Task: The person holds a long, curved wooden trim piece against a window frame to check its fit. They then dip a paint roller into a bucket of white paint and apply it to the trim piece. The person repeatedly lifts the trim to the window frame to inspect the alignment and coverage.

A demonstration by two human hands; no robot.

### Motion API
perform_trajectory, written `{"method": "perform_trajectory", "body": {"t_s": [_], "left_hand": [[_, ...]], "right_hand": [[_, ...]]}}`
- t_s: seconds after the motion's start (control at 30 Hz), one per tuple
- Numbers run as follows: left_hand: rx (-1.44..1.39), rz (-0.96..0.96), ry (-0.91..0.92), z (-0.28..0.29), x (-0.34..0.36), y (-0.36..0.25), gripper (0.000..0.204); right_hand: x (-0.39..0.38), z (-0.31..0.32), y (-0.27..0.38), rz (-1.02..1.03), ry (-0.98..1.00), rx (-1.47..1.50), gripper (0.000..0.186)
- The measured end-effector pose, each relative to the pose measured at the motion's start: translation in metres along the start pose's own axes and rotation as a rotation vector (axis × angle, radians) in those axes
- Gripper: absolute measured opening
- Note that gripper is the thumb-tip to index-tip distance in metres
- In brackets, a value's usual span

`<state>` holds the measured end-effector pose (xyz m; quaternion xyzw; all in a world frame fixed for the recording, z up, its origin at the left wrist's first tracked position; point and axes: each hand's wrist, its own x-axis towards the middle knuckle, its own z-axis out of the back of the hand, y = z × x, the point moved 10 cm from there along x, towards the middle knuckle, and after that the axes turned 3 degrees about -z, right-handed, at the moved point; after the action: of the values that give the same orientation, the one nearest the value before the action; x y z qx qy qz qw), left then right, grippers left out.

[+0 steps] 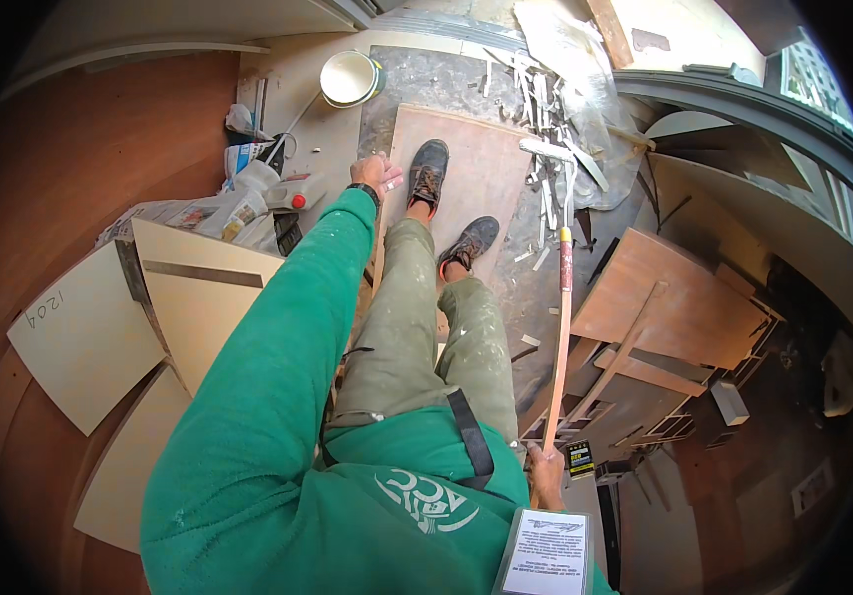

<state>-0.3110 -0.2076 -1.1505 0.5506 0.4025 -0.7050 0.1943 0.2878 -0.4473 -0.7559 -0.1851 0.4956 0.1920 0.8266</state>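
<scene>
In my right hand (547, 478), low at my right side, the fingers wrap round the wooden pole of a paint roller (558, 347). The pole runs away from me to a white roller head (546, 150), which lies over the littered floor at the far right. My left hand (377, 175) reaches forward beside my left shoe, its fingers curled in and nothing plainly held. White marks show on those fingers. Beyond this hand stands a round bucket (349, 79) with a pale inside, apart from it.
I stand on a wooden board (466, 149). Torn strips and plastic sheeting (590, 109) litter the far right. At left are bottles, a red-capped jug (295, 192) and pale panels (89, 337). Wooden boards (670, 297) lean at right.
</scene>
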Motion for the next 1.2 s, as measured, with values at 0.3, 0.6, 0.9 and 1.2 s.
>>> {"method": "perform_trajectory", "body": {"t_s": [0.3,0.6,0.9,1.2], "left_hand": [[-0.452,-0.005,-0.097,0.014,0.198,-0.032,0.056],[-0.606,0.022,-0.109,0.02,0.322,-0.035,0.058],[-0.818,-0.202,-0.082,0.011,0.33,-0.129,0.029],[-0.286,-0.19,-0.08,-0.007,0.189,-0.152,0.024]], "right_hand": [[0.058,-0.023,-0.011,-0.123,-0.088,-0.022,0.035],[0.089,-0.032,0.038,-0.306,-0.087,-0.096,0.033],[0.072,-0.051,0.127,-0.072,-0.104,0.0,0.03],[0.033,-0.036,0.108,-0.082,-0.025,0.047,0.03]]}}
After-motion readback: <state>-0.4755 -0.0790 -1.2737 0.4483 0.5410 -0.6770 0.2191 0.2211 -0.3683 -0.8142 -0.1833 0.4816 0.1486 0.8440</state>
